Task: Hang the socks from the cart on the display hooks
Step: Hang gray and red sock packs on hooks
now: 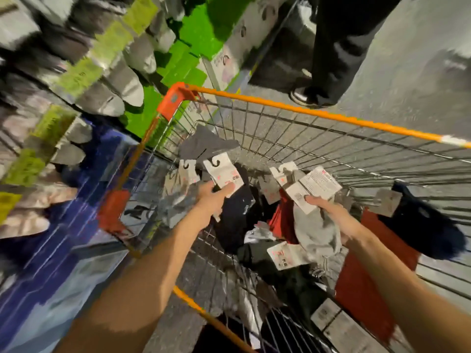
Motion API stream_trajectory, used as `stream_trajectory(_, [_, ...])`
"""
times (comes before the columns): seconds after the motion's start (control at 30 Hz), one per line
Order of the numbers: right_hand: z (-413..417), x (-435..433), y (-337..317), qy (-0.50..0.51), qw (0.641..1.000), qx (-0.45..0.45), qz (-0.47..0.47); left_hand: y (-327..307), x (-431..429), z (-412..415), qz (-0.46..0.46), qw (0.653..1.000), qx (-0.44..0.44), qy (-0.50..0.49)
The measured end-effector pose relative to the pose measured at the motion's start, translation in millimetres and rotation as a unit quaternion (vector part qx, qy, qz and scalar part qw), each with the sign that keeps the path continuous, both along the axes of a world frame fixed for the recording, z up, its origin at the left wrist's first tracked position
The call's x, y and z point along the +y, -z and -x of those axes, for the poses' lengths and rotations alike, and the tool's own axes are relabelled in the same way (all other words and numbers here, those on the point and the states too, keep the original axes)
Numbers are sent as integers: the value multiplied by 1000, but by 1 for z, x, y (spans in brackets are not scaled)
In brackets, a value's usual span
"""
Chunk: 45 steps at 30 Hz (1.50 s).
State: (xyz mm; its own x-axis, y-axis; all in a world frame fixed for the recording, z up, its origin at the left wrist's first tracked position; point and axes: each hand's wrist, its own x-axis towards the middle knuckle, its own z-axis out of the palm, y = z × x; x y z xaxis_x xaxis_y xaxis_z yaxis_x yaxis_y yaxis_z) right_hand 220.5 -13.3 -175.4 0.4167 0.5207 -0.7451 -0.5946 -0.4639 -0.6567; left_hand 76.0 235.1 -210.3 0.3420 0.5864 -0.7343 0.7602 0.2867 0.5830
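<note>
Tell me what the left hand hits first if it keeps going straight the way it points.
The left hand pinches a white sock card, so that comes first. Straight beyond it probably lies the cart's far wire wall, though depth is unclear.

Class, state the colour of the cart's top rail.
The top rail is orange, clearest in the head view.

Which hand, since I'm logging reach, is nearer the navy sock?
Right. The right hand, gripping gray socks, is just left of the navy sock; the left hand, pinching a sock tag, is farther left across the cart.
</note>
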Motion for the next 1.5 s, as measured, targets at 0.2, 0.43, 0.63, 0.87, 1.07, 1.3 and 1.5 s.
stream_trajectory(0.2, [21,35,-73,-46,997,-38,-42,-118,14,25,59,990,-127,-32])
stream_trajectory(0.43, [109,91,-223,-107,977,-105,-154,-307,-6,134,-9,963,-270,-20])
stream_trajectory(0.63, [230,111,-369,-185,925,-132,-305,-438,-46,269,-177,919,-336,-109])
stream_trajectory(0.87, [339,107,-458,-269,869,-90,-406,-530,-94,395,-304,857,-377,-175])
stream_trajectory(1.07, [398,119,-504,-318,837,-103,-433,-562,-113,457,-335,827,-393,-222])
stream_trajectory(1.3, [435,141,-544,-352,802,-113,-469,-585,-109,492,-373,803,-396,-244])
stream_trajectory(1.5, [451,185,-578,-396,763,-163,-484,-612,-79,505,-383,785,-406,-269])
